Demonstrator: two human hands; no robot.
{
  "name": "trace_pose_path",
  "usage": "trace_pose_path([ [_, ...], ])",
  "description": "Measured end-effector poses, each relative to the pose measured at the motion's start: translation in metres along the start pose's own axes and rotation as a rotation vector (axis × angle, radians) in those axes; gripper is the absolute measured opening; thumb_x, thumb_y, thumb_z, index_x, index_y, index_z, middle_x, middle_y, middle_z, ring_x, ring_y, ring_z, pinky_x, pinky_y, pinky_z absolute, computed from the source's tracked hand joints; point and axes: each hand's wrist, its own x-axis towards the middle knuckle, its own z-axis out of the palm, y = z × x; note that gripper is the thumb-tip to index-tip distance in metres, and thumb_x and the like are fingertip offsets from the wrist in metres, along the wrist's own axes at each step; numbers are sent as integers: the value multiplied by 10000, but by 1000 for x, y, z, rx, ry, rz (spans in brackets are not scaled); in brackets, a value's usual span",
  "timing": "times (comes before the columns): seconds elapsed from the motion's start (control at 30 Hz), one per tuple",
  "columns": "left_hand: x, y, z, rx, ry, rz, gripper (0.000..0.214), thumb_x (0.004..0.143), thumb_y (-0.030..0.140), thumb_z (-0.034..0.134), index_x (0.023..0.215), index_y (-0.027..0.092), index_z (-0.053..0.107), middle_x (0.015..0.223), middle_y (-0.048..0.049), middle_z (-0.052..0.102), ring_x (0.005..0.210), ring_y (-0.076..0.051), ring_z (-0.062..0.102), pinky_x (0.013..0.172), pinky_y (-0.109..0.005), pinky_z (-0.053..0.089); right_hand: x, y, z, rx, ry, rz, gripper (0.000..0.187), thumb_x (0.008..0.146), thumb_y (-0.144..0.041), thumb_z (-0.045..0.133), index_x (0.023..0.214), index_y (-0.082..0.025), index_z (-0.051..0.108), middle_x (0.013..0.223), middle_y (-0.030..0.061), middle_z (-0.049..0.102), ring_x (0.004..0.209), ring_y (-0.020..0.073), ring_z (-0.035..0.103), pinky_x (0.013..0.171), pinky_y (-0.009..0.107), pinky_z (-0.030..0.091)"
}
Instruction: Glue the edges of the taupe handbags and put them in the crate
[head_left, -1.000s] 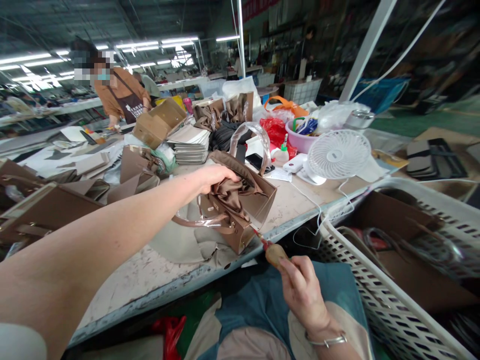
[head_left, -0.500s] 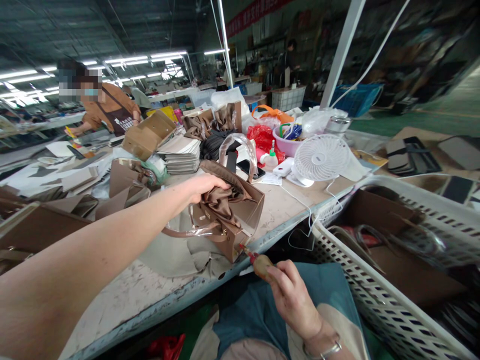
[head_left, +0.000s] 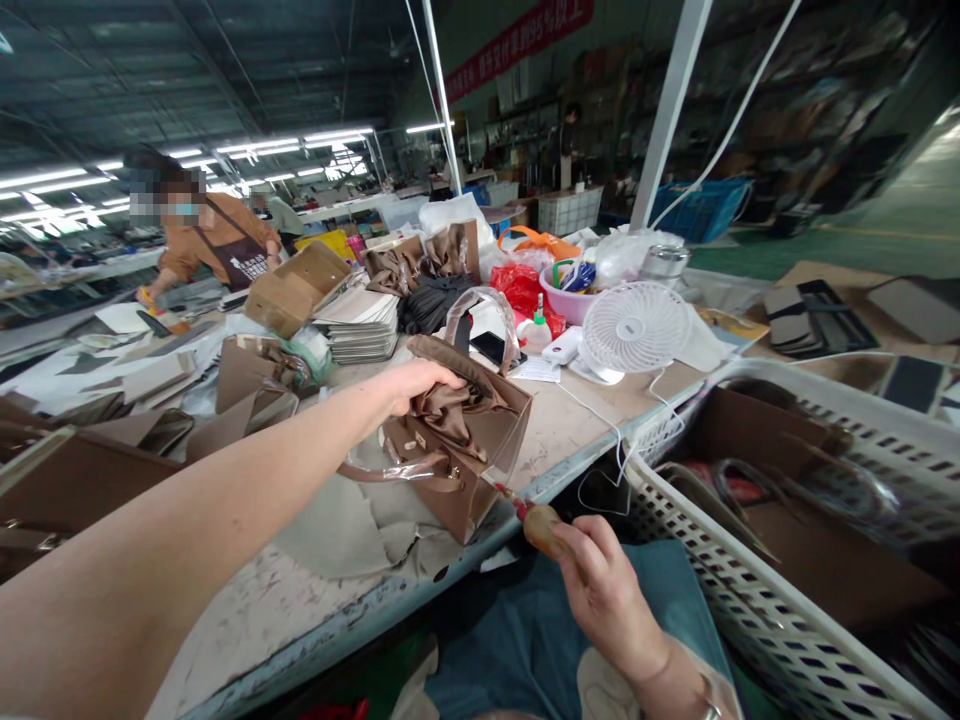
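Handbag, brown and gaping, is held tilted near the edge of the worktable, a grey sheet spread under it! Its top is gripped by the left hand, fingers closed over the rim and the bunched, shiny lining, the fingertips partly hidden. And down at the near corner, here is the tool: its wooden handle is wrapped in the curled fingers of the right hand, its reddish shank aimed up at the bag's side edge. Whether the tip is pressed in cannot be told. One carrying strap, sheathed in clear film, is looped out over the front.

Beyond, the tabletop is crowded! A phone, a green-capped bottle, a purple basin and a white fan are gathered there; to the left, flat panels are stacked near an open carton. At the right, brown pieces are held in a white basket. Across the table, a co-worker in a dark apron is seen, one arm stretched out.
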Motion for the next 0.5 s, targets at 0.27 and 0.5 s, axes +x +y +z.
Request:
trace_pose_path([
  [0.27,4,0,-1,9,-2,-13,42,650,190,693,677,158,686,640,-54,724,520,-189,652,520,-295,541,8,9,-11,-97,11,-159,390,861,24,487,1181,-193,536,958,82,468,839,199,482,677,355,493],
  [0.5,1,1,1,2,-6,-16,37,627,183,703,647,160,681,620,-51,719,510,-182,649,541,-290,550,27,12,-22,-136,9,-239,421,842,44,462,1176,-204,526,948,73,463,827,197,462,682,363,495],
])
